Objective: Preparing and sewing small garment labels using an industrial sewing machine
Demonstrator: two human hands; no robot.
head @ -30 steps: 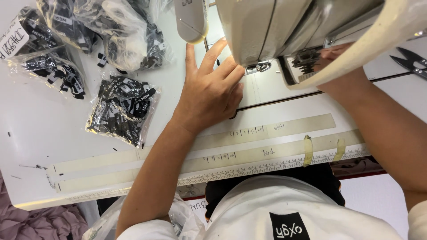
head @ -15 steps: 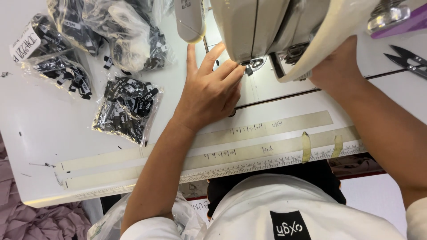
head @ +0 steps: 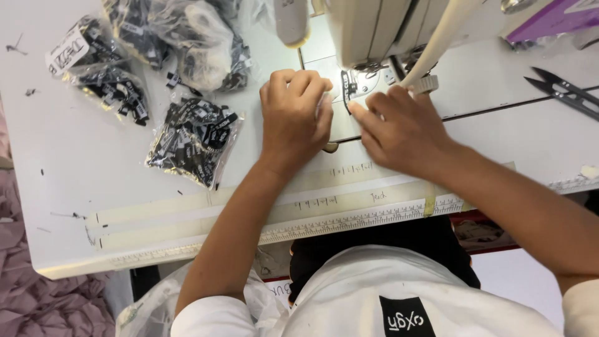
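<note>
Both hands have closed in at the needle: left hand (head: 294, 115) now curled, right hand (head: 399, 128) pinching a small black label (head: 345, 87). Positioning seems underway; next calls for holding it steady under the presser foot (head: 373, 66).

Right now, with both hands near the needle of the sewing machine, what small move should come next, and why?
Probably slide the small black label squarely under the presser foot. The right hand pinches its edge with the fingertips, the left hand is curled beside it on the machine bed, and the label seems to lie just left of the foot.
</note>
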